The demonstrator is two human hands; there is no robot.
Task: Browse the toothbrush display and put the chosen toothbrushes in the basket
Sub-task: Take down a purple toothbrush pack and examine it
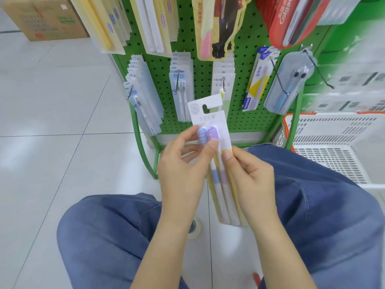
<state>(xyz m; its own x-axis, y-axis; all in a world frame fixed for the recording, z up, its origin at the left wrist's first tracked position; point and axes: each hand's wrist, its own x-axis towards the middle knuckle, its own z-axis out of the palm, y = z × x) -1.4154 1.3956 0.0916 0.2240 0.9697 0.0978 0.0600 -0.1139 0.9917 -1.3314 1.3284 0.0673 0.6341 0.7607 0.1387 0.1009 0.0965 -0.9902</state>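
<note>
Before green pegboard (206, 65), both hands' fingers (212, 146) pinch the toothbrush pack (210, 119) between them, upright.

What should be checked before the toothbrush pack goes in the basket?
1. Pack held by both hands: ok, left hand near the brush heads, right hand at the middle.
2. Pack off its hook: ok.
3. Basket close by: ok, on the floor to the right.
4. Room in the basket: ok, the visible part shows nothing inside.
5. Path to the basket clear: cannot tell, the right knee lies partly between.
</note>
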